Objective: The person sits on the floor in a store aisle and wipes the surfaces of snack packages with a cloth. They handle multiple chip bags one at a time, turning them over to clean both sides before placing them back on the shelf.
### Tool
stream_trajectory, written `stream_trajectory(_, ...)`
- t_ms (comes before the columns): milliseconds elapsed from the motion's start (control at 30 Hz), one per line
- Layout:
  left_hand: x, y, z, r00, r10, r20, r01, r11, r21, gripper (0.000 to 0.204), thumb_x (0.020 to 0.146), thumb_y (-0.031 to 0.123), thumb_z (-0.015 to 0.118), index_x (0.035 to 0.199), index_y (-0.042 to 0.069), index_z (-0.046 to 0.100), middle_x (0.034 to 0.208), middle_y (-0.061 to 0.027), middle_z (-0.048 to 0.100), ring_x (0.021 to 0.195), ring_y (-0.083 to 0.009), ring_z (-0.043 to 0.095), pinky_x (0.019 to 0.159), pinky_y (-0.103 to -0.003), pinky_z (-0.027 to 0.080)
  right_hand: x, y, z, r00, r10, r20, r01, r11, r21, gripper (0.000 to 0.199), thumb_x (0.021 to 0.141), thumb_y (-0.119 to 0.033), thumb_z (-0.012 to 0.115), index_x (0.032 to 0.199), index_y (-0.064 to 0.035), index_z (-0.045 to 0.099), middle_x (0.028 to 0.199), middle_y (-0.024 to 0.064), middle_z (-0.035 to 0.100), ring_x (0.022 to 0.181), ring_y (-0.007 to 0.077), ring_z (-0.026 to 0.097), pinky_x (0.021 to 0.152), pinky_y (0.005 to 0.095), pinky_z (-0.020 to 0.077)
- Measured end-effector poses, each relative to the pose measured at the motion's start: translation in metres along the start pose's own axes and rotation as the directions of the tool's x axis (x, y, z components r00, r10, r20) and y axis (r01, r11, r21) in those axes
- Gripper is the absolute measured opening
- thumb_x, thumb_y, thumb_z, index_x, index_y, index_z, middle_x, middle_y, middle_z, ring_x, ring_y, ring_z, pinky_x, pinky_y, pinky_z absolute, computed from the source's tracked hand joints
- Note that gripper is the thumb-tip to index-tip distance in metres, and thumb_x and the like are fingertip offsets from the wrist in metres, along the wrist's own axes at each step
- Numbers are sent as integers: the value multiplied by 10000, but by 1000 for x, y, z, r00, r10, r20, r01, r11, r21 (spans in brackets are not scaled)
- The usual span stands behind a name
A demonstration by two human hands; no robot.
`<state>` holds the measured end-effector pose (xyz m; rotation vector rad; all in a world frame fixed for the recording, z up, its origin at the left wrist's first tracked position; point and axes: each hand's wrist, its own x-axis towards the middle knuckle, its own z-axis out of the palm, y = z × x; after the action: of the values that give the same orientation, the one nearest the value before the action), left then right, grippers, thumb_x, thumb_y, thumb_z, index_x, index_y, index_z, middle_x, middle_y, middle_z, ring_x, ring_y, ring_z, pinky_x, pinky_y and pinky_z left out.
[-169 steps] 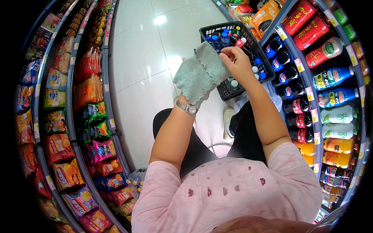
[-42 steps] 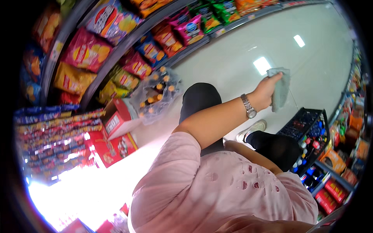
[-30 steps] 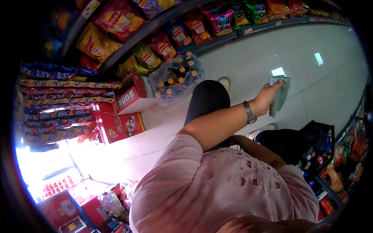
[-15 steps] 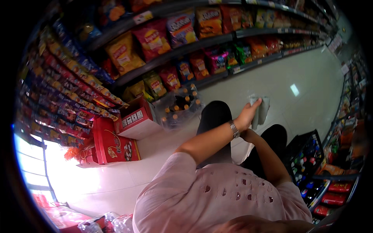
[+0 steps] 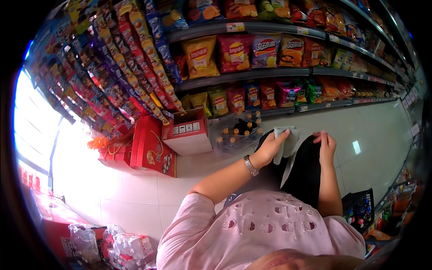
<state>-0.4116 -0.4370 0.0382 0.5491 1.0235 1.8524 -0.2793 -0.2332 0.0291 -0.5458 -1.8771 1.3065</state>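
Observation:
In my left hand [image 5: 269,149], which wears a metal wristwatch [image 5: 251,165], is a folded pale grey cloth [image 5: 290,140], pressed under the thumb and hanging over my lap. My right hand [image 5: 328,145] is raised to the right of the cloth, apart from it, above my dark-trousered knee. Its fingers are loosely bent and slightly apart, and I see nothing between them. Beyond my left hand, a clear plastic-wrapped pack of bottles [image 5: 238,131] with orange-yellow caps stands on the floor.
Shelves of chip bags [image 5: 234,53] run along the far side. Hanging snack strips [image 5: 105,58] crowd the left, above a red gift box [image 5: 155,148] and a red-and-white carton [image 5: 188,130]. A dark crate of bottles [image 5: 360,209] sits at right; plastic-wrapped goods [image 5: 128,247] lie lower left.
My right hand has come out from beneath the left one and moved up and to the right. The left hand still grips the cloth. My view has turned, levelling the shelves.

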Motion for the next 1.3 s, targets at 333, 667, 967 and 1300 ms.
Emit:
stream_trajectory(333,-18,-59,17,995,18,-99,-13,999,44,368,953,357,516,1064,22,619,908,-13,626,799,-88,558,727,-255,456,-17,26,9,975,218,42,-222,957,185,351,916,-156,554,595,-46,462,515,0,409,502,104,421,532,270,381)
stream_trajectory(667,-41,-46,29,973,-45,-228,110,953,281,360,945,349,534,1080,19,592,933,-8,609,812,-88,541,725,-249,457,14,40,7,932,290,215,-337,914,227,164,869,-197,608,780,-67,563,646,-13,450,514,69,386,478,242,334)
stream_trajectory(967,-16,-54,-27,878,-94,-469,119,993,23,335,930,323,552,1109,41,579,1040,-77,644,926,-194,619,821,-328,494,29,43,42,849,178,497,-270,956,119,182,916,0,478,1091,-35,513,1016,72,577,554,107,545,513,245,430)
stream_trajectory(1300,48,55,-197,679,196,-708,-425,891,-160,369,944,347,518,1159,48,550,1111,-105,616,1016,-240,599,890,-379,482,91,65,199,610,183,771,71,957,-283,179,890,-172,553,1043,-85,583,807,90,641,676,200,616,635,330,491)
